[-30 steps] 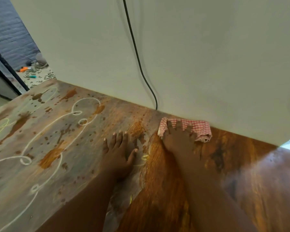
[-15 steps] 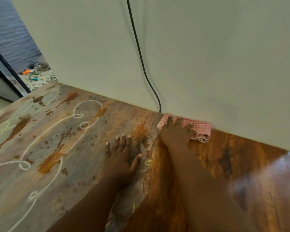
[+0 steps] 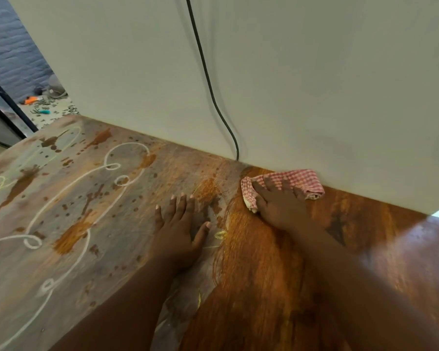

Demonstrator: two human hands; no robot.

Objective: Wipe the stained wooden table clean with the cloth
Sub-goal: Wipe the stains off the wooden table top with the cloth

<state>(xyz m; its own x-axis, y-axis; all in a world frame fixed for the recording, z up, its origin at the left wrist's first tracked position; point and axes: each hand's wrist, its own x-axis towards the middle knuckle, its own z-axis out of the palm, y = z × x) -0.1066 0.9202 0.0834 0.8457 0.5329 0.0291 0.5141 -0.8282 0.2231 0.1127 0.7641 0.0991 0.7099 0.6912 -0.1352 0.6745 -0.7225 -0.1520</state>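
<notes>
Checked cloth (image 3: 289,181) by the wall, pressed flat on the stained wooden surface (image 3: 61,198) under the right hand (image 3: 279,206), fingers straight; left hand (image 3: 180,224) flat, fingers spread.

The cloth (image 3: 287,182) is a red-and-white checked rag, bunched and folded into a rumpled strip. It lies flat on the tabletop (image 3: 264,287), at the far edge, with its long side touching the foot of the wall; its right end is rolled into a small wad, and its left end folds down toward the near side. The tabletop is wood. Its right part is glossy, warm orange-brown with the grain showing, streaked with fine wet lines at its left border. Its left part is dull and greyish, spattered with brown splashes and dots and crossed by looping white and faint yellow-green lines.
</notes>
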